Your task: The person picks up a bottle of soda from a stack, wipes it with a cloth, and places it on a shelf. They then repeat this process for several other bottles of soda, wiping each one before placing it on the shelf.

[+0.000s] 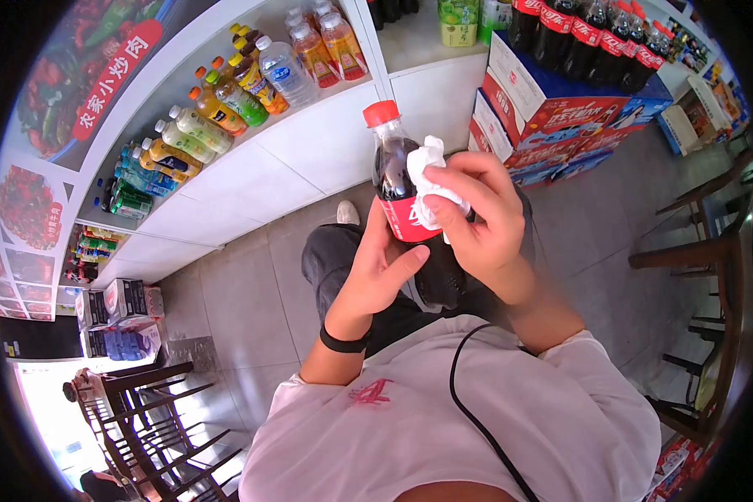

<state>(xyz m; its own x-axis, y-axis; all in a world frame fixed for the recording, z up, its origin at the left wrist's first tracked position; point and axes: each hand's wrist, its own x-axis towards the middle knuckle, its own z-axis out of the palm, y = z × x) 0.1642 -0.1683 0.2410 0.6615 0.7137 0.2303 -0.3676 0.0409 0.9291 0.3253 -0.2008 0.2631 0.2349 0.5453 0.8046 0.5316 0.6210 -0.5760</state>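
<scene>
A cola bottle point(397, 171) with a red cap and red label stands nearly upright in front of me, dark liquid inside. My left hand point(381, 272) is wrapped round its lower part, thumb across the front near the base. In my right hand point(481, 213) is a crumpled white tissue point(431, 180), pinched between thumb and fingers. The tissue lies against the right side of the bottle and covers part of the label. Some right-hand fingertips are hidden behind the tissue.
A white shelf point(301, 109) with several drink bottles runs along the left and back. Stacked red and blue cartons point(560, 125) at back right carry several cola bottles point(590, 33). Wooden chairs point(699, 201) stand right, another wooden chair point(142, 418) lower left. Grey tiles point(243, 293) cover the floor.
</scene>
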